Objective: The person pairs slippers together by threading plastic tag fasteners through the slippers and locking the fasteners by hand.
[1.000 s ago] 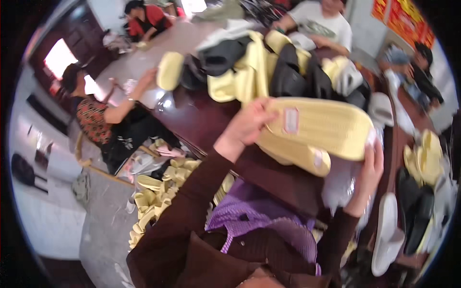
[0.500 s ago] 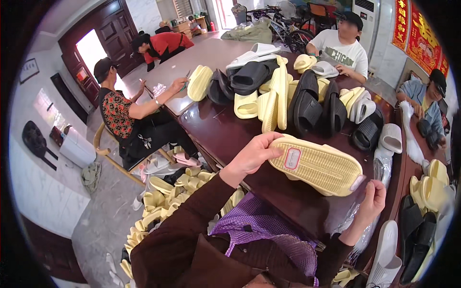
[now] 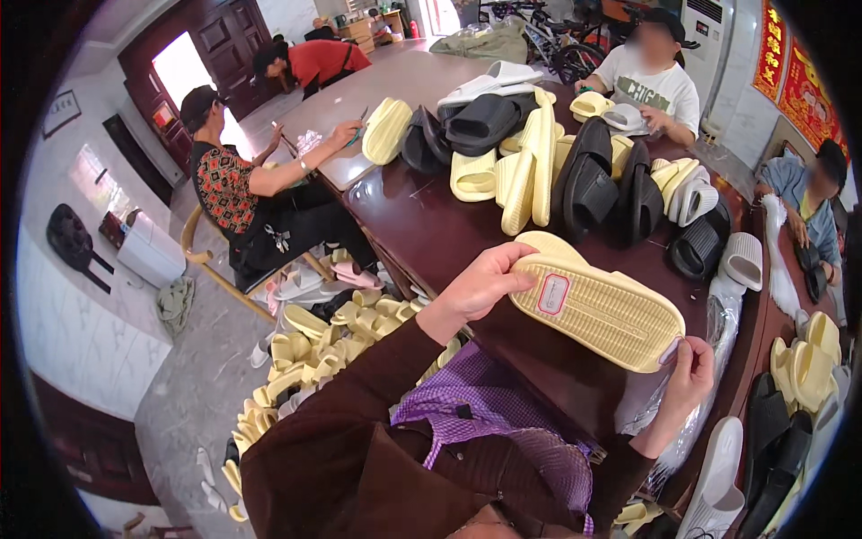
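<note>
Item in hand: a pale yellow slipper (image 3: 597, 310), sole side up, is being held in the centre-right of the frame, above the dark wooden table (image 3: 422, 229).
Left hand grip: the left hand (image 3: 480, 283) is closing around the slipper's left end, thumb over the ribbed sole, fingers wrapping behind the edge; grip clamped on the slipper.
Right hand grip: the right hand (image 3: 687, 377) is pinching the slipper's lower right end between fingertips; grip clamped on the slipper.
Position relative to grip: the slipper is spanning between both hands, tilting down toward the right, its pink-framed sole label (image 3: 553, 294) lying just beside the left thumb.
Technique: judging from the pose, the sole is being inspected. Keep both ends supported, keep the thumb off the label, and turn the slipper at the wrists rather than loosening either grip.
Risk: the right-hand pinch is looking light; a twist could be slipping that end free.
Surroundings: black slippers (image 3: 588, 184) and yellow slippers (image 3: 530, 171) are standing in rows on the table in the upper centre; a pile of yellow slippers (image 3: 310, 355) is lying on the floor at lower left.
</note>
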Tool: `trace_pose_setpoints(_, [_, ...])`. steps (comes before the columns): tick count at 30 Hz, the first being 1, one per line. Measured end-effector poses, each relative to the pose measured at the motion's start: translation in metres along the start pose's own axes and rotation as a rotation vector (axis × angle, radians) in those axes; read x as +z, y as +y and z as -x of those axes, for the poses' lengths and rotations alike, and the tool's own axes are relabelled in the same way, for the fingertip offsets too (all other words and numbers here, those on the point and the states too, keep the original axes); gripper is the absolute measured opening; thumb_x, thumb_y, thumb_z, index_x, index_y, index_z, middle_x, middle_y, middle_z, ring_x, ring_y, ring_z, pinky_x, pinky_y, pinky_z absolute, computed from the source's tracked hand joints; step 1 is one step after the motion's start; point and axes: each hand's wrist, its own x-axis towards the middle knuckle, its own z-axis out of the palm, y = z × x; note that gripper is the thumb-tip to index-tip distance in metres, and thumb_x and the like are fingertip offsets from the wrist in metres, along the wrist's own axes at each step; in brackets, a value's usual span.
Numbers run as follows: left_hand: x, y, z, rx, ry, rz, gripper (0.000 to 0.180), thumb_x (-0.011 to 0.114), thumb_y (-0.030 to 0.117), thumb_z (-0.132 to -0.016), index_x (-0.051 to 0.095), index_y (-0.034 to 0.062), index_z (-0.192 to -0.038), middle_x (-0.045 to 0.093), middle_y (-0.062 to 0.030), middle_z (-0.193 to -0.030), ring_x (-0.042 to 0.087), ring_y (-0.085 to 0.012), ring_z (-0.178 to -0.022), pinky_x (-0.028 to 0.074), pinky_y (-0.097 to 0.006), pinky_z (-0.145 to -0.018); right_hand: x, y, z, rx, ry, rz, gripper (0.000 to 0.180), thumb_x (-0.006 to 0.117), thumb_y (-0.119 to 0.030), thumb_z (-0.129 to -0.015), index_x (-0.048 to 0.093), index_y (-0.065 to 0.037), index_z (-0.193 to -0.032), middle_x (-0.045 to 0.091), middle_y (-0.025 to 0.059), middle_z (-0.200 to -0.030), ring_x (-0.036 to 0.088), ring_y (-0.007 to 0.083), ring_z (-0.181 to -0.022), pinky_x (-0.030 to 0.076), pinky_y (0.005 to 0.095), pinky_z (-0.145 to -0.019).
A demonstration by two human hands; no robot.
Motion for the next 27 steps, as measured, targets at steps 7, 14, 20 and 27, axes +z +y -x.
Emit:
trace_pose_setpoints(7, [-0.008, -0.024, -0.002, -0.026, 0.111, 0.13, 0.033, 0.059, 0.001, -0.087, 0.052, -0.0054, -0.119, 0.061, -0.0095, -0.11, 0.059, -0.0158, -0.1, 0.047, -0.031, -0.091, 0.007, -0.003, 0.006, -0.082, 0.099, -0.09, 0.008, 0.054, -0.001, -0.09, 0.06, 0.002, -0.094, 0.059, 0.0043, -0.087, 0.053, 0.0093, -0.075, 0.043, 0.0218, -0.065])
trace_pose_setpoints(14, [-0.011, -0.047, 0.006, -0.114, 0.123, 0.326, 0.031, 0.058, 0.002, -0.087, 0.053, -0.0053, -0.117, 0.062, -0.0109, -0.111, 0.06, -0.0178, -0.099, 0.047, -0.032, -0.091, -0.017, 0.009, 0.007, 0.076, 0.286, -0.525, 0.016, 0.054, -0.006, -0.092, 0.059, 0.003, -0.105, 0.062, 0.0079, -0.098, 0.056, 0.0138, -0.083, 0.045, 0.0261, -0.073])
trace_pose_setpoints(20, [-0.007, -0.061, 0.01, -0.174, 0.147, 0.379, 0.03, 0.057, 0.002, -0.088, 0.053, -0.0048, -0.116, 0.062, -0.0106, -0.111, 0.06, -0.0181, -0.099, 0.047, -0.032, -0.091, -0.033, 0.007, 0.006, -0.024, 0.234, -0.808, 0.013, 0.053, -0.008, -0.094, 0.058, 0.002, -0.1, 0.06, 0.0098, -0.099, 0.056, 0.0151, -0.086, 0.045, 0.025, -0.073])
trace_pose_setpoints(27, [-0.001, -0.067, 0.015, -0.185, 0.111, 0.305, 0.032, 0.056, 0.001, -0.087, 0.052, -0.0037, -0.119, 0.061, -0.0091, -0.11, 0.059, -0.0161, -0.101, 0.046, -0.031, -0.091, -0.04, 0.005, 0.013, -0.114, 0.112, -0.673, 0.012, 0.052, -0.008, -0.094, 0.058, 0.002, -0.099, 0.06, 0.0098, -0.098, 0.056, 0.014, -0.084, 0.045, 0.0236, -0.069])
